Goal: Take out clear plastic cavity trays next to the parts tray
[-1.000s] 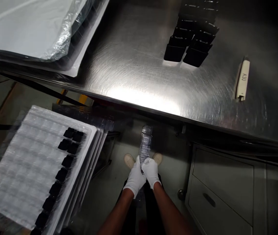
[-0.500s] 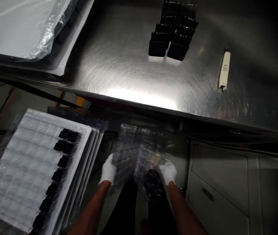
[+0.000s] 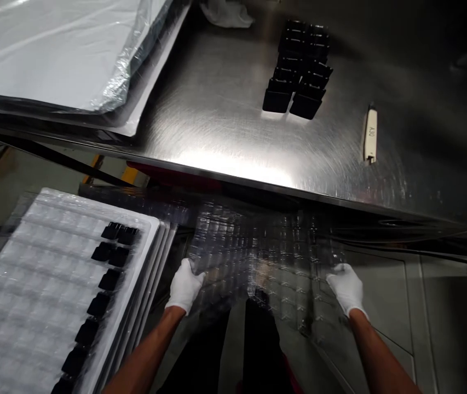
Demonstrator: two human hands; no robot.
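Note:
A clear plastic tray [image 3: 266, 257] with many small square pockets is spread flat in front of my waist, below the edge of the steel table [image 3: 225, 126]. My left hand [image 3: 184, 285], in a white glove, grips its left edge. My right hand [image 3: 346, 287], also gloved, grips its right edge. The tray's pockets look empty, and my legs and the floor show through it.
A stack of white trays [image 3: 52, 284] at the lower left holds a column of black parts. Two rows of black parts [image 3: 297, 71] and a cream label tag [image 3: 370, 135] lie on the table. Wrapped trays [image 3: 64, 49] sit at the table's far left; a grey cabinet [image 3: 418, 312] stands on the right.
The clear tray was held upright and edge-on with both hands together. My hands have moved apart to its left and right edges, and the tray now lies flat and wide.

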